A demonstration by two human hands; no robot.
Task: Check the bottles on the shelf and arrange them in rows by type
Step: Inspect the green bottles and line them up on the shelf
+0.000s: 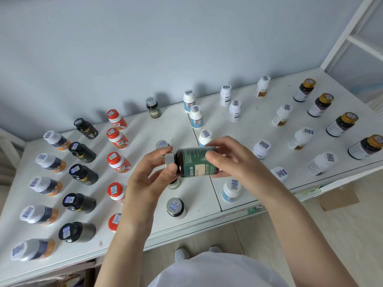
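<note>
At the centre of the frame, raised above the white shelf (145,129), a dark green-labelled bottle (194,162) lies on its side. Its long axis runs left to right across the picture, with the silver cap at the left.

The left hand (153,179) curls its fingers and thumb round the cap end. The right hand (230,158) grips the body near the base, thumb over the label, so both hands hold the bottle.

Its likely row, the silver-capped bottles (175,208), runs from upper centre to lower centre, directly under the left hand, with one partly hidden there. The left hand therefore looks nearer to that row. Before the bottle can stand there, the cap end would have to be tipped upward.
</note>
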